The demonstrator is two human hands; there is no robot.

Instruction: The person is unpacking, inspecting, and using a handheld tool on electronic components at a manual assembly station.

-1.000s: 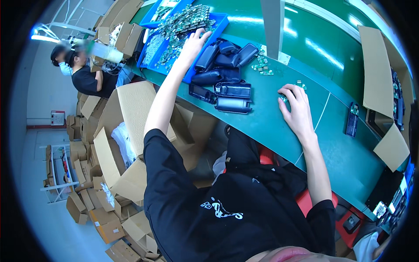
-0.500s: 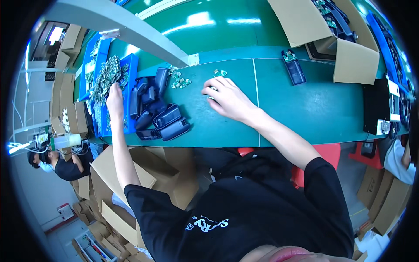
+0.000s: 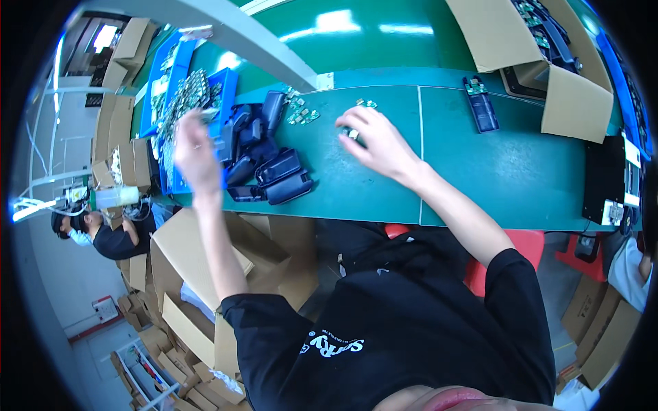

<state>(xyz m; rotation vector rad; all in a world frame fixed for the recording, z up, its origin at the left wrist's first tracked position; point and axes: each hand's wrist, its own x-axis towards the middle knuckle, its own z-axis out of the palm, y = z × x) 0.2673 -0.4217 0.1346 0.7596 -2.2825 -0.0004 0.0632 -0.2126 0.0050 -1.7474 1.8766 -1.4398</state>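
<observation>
My left hand point(image 3: 196, 154) is smeared by motion above the near part of a blue bin point(image 3: 228, 81), beside a heap of small circuit boards point(image 3: 186, 96). Whether its fingers grip anything is hidden by the blur. Over the green table point(image 3: 363, 198), my right hand point(image 3: 378, 144) curls its fingers round a small circuit board point(image 3: 353, 133), which shows only in part. Between the hands lies a pile of dark plastic housings point(image 3: 274, 171). Loose small circuit boards point(image 3: 301, 111) lie behind that pile, and a few more point(image 3: 367, 103) just beyond my right fingers.
A grey metal beam point(image 3: 260, 48) slants across the far left. On the right stand a dark housing with a board in it point(image 3: 482, 106), an open cardboard box point(image 3: 576, 103) of such parts and a black box-shaped device point(image 3: 603, 181). An open carton point(image 3: 199, 240) sits below the table edge.
My left hand has pulled back from the board heap, toward me. My right hand stays near the same spot, fingers still curled. The whole view has shifted slightly.
</observation>
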